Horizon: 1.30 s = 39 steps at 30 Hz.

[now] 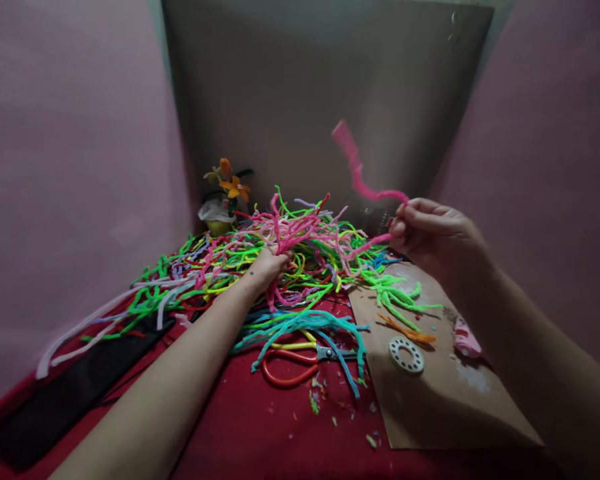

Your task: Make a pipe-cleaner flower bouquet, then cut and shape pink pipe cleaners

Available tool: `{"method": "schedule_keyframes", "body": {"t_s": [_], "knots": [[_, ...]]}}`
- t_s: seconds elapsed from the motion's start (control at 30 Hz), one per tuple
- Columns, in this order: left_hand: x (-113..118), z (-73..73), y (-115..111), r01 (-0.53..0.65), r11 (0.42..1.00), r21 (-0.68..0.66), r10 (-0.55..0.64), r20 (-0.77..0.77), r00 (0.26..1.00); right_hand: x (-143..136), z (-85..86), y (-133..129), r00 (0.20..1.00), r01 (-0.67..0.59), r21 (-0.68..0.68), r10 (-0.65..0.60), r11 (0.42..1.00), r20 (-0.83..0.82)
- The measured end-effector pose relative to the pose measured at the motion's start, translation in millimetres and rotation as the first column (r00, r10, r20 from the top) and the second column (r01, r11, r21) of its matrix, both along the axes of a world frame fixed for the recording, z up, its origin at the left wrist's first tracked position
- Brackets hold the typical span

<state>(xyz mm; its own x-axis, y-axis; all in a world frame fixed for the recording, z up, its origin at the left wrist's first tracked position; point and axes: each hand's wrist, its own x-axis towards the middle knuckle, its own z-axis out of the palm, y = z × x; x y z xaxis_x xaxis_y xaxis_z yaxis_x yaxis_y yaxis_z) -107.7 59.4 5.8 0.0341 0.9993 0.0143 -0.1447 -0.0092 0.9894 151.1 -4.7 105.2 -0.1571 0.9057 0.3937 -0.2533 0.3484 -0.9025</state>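
My right hand (430, 230), raised at the right, pinches a bent pink pipe cleaner (363, 183); one end sticks up in the air, blurred. My left hand (274, 267) is closed around a bunch of pink pipe cleaners (295, 233) at the middle of a large tangled heap. That heap of pipe cleaners (245, 257) mixes green, yellow, purple, red and pale pink strands. Just in front of it lie several turquoise pipe cleaners (300, 321), partly over scissors (300, 357) with one red and one yellow handle.
On the right, a brown board (420, 407) carries green pipe cleaners (397, 297), orange pieces (407, 330), a white ring with holes (406, 355) and a pink object (466, 340). A small pot with orange flowers (235, 189) stands behind the heap. Scraps dot the red cloth (260, 427).
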Motion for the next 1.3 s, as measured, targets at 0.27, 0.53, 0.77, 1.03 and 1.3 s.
{"method": "schedule_keyframes", "body": {"t_s": [0.27, 0.53, 0.77, 1.03, 1.3], "knots": [[-15, 39.5, -39, 0.229, 0.972, 0.057, -0.236, 0.258, 0.937, -57, -48.0, 4, 0.991, -0.098, -0.243, 0.073, 0.965, -0.111], [17, 27.8, -56, 0.422, 0.902, 0.091, -0.431, 0.252, 0.867, -104, -75.1, 3, 0.998, -0.048, -0.212, 0.054, 0.976, 0.024], [11, 30.4, -47, -0.025, 0.982, 0.189, -0.005, 0.153, 0.988, -115, -88.8, -15, 0.952, -0.144, -0.337, 0.223, 0.93, 0.208], [-16, 59.6, -52, 0.058, 0.981, 0.184, -0.102, 0.236, 0.966, -92, -81.2, 4, 0.701, -0.162, -0.206, 0.259, 0.965, 0.664], [-24, 32.1, -39, 0.09, 0.979, 0.182, -0.08, -0.06, 0.995, -107, -94.0, 54, -0.065, -0.081, 0.432, -0.437, 0.898, 0.897]]}}
